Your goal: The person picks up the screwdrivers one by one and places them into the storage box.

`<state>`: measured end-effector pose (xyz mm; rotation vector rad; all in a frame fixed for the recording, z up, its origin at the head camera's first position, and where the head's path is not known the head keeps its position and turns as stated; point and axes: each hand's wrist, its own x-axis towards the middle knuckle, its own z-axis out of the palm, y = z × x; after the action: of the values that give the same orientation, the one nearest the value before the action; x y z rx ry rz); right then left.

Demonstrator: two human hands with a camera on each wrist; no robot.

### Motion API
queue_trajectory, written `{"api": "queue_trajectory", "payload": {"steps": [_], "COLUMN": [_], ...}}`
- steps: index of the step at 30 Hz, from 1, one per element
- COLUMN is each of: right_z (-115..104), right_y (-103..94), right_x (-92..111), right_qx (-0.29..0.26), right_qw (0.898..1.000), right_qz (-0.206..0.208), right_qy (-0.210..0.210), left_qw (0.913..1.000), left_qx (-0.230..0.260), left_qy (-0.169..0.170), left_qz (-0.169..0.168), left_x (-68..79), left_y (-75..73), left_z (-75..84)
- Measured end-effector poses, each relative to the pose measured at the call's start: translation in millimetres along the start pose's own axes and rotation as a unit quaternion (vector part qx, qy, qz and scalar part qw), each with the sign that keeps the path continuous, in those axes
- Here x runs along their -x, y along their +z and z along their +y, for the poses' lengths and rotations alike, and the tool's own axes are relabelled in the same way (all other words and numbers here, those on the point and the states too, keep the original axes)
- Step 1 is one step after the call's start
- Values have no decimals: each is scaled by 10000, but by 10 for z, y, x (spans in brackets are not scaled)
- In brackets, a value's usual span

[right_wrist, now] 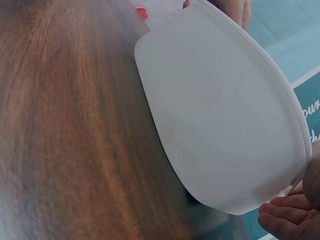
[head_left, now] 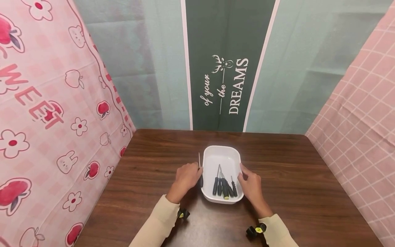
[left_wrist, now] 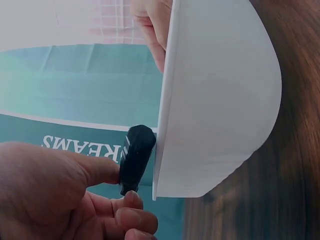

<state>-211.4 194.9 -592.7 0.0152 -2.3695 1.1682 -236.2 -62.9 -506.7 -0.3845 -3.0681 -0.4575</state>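
A white plastic tray (head_left: 220,154) rests on the table, holding several dark-handled screwdrivers (head_left: 225,189), one with a yellow-green handle end. Beside the tray's left rim, my left hand (head_left: 187,175) pinches another screwdriver (head_left: 201,181), its shaft pointing away from me. In the left wrist view, that black handle (left_wrist: 136,159) sits between thumb and fingers, close against the tray's rim. My right hand (head_left: 252,185) grips the right rim, thumb over the edge. The right wrist view shows the tray's outer wall (right_wrist: 220,110) and part of the right hand's fingers (right_wrist: 285,220).
The tray stands near the middle of a brown wood-grain table (head_left: 287,164). A green curtain (head_left: 228,41) hangs behind the table's far edge. Pink patterned cloth (head_left: 61,103) hangs at the left, and pink checked cloth (head_left: 364,127) at the right.
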Motion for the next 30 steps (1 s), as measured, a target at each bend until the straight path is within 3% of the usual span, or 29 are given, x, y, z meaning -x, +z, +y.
{"api": "queue_trajectory", "payload": {"steps": [10, 30], "right_z": [8, -6], "right_y": [12, 20], "right_x": [19, 44], "right_qx": [-56, -48], "right_qw": [10000, 9999], "right_qz": [17, 103], "right_qy": [-46, -19], "left_qw": [9990, 9959], "left_qx": [115, 612], "left_qy": [258, 459], "left_qz": [-335, -493], "left_x": [3, -4], "left_y": [25, 19], "left_z": [103, 232]}}
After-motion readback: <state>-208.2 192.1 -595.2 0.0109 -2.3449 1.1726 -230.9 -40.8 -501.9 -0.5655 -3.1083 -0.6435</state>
